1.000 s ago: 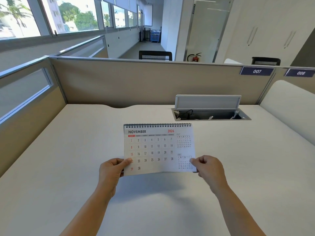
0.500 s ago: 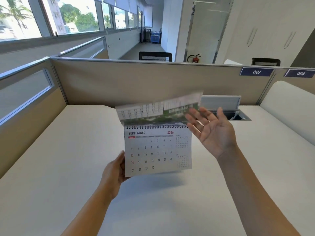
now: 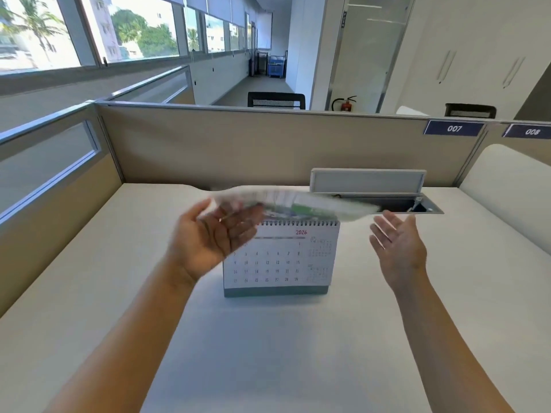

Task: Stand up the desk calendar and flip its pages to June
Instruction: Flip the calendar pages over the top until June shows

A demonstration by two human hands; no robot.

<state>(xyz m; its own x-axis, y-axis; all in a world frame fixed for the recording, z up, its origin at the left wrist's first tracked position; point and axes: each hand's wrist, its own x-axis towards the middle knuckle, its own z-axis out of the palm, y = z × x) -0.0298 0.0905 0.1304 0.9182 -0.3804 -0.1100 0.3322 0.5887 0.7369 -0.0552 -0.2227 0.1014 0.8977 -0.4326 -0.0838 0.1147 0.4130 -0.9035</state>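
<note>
The spiral-bound desk calendar [image 3: 286, 263] stands upright on the white desk [image 3: 89, 293], resting on its grey-green base. A page [image 3: 313, 205] is blurred in mid-flip, lying almost flat above the spiral. My left hand [image 3: 208, 239] is raised palm up in front of the calendar's upper left corner, fingers spread under the flipping page, and it hides the month name. My right hand [image 3: 399, 248] is open, palm up, just right of the calendar and apart from it. The showing page reads 2026.
An open cable tray with a raised lid [image 3: 368, 181] is set into the desk behind the calendar. Beige partition walls [image 3: 238, 144] enclose the desk at the back and left. A rounded white divider [image 3: 512, 186] stands at the right.
The calendar went from held in my left hand to standing on the desk. My left hand let go and rose under a flipping page. The September page is turned over; my right hand dropped to the right.
</note>
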